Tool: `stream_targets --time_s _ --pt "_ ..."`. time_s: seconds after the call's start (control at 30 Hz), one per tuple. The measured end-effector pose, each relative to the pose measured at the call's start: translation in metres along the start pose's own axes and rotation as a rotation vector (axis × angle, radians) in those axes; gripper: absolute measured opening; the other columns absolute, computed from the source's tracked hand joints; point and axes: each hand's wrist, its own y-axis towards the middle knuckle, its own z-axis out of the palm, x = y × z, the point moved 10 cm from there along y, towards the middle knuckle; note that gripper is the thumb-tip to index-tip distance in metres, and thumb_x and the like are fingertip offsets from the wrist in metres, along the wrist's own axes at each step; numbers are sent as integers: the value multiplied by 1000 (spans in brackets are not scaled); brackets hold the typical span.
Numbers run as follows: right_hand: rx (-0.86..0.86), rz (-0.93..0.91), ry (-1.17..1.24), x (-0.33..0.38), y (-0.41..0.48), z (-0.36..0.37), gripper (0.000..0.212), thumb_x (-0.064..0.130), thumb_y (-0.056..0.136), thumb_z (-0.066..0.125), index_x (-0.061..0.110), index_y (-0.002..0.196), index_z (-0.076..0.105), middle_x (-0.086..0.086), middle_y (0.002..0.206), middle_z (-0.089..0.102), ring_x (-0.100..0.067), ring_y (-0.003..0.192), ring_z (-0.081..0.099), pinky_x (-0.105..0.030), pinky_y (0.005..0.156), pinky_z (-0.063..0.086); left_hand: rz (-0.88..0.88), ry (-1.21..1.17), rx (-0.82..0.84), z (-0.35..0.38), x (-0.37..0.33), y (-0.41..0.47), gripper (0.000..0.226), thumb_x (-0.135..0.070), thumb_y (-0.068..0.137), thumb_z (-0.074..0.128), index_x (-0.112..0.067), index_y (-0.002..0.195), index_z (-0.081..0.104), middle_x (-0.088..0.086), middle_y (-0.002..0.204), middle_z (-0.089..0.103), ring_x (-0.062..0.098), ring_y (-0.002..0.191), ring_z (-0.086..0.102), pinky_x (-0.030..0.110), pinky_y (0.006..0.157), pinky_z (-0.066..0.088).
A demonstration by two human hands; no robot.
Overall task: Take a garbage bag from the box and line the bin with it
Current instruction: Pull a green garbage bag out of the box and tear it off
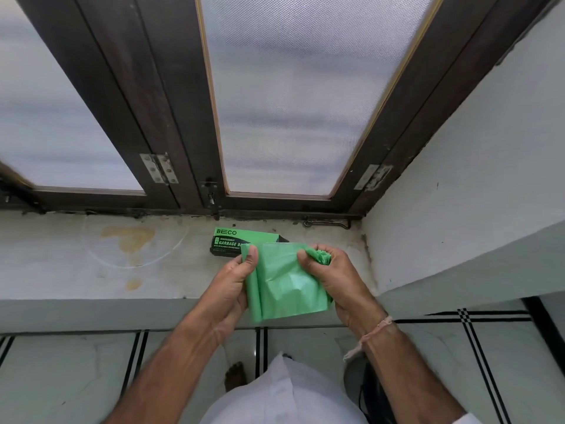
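A thin, crinkled green plastic garbage bag (287,286) is held up between both hands, just above the near edge of a stained white window sill (91,270). The left hand (235,280) has a narrow grip on the bag's left edge, with the thumb pressed on the front of the film and the fingers behind it. The right hand's (327,276) grip is closed round the bag's upper right corner, which is bunched into a wad above the thumb. The rest of the bag hangs partly folded between the hands.

Just beyond them, on the far part of the sill, lies a flat green-and-black cardboard garbage-bag box (227,241), its right end hidden by the bag. A dark wooden window frame (171,117) with frosted panes rises behind. A pale thread (382,325) circles the right wrist.
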Motion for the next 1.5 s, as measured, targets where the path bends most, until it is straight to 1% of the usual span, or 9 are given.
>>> stream_targets --time_s 0.13,0.23,0.3,0.43,0.67,0.9,1.03,1.27,1.5 --pt "7 -11 34 -4 5 0 9 6 98 66 9 101 73 -15 104 77 -25 88 75 -37 72 64 -1 33 18 1 0 -3 48 -40 103 52 -6 136 64 16 128 73 32 120 70 45 96 59" --pt "41 -8 7 -2 2 11 24 28 101 63 11 112 76 -17 109 78 -28 90 74 -45 81 63 -5 54 14 4 1 -5 46 -40 103 51 -8 133 65 16 125 74 34 119 70 45 91 61" --pt "58 8 -30 1 -2 18 43 44 87 72 10 112 76 -13 100 81 -25 84 77 -40 76 65 -1 82 29 7 0 -6 46 -41 104 50 -9 132 67 16 125 75 35 118 70 45 94 60" --pt "60 -21 -55 3 -5 21 29 26 80 86 3 94 73 -11 87 80 -21 74 75 -31 65 62 1 83 50 10 -1 -6 46 -40 105 49 -7 131 67 18 124 74 34 116 71 41 92 61" --pt "20 -33 -20 4 2 5 8 5 93 72 6 100 72 -10 92 78 -19 78 75 -31 67 63 -12 54 14 2 0 -3 45 -38 103 54 -7 135 63 15 126 74 33 119 70 45 91 62" --pt "37 5 -108 7 -2 2 33 38 94 71 10 110 76 -8 93 81 -19 79 78 -27 64 60 -2 66 32 8 1 -4 43 -38 104 52 -10 134 64 13 128 74 31 120 70 50 98 58" --pt "48 -13 -55 9 -3 6 27 22 85 83 0 98 74 -10 91 81 -22 80 79 -28 66 61 7 79 27 12 2 -4 40 -35 103 53 -11 134 64 13 126 75 31 119 71 53 103 54" --pt "3 -22 -21 8 1 -5 11 5 86 79 7 95 73 -5 86 79 -18 75 77 -29 64 62 5 51 -4 8 2 -3 42 -35 105 52 -7 134 63 15 127 74 32 119 70 50 101 56" --pt "17 -30 47 7 2 -1 17 9 85 81 3 100 76 -8 92 81 -20 80 78 -29 67 62 -4 24 -6 18 3 -4 47 -42 109 37 -9 126 66 14 119 77 28 110 75 43 90 62"
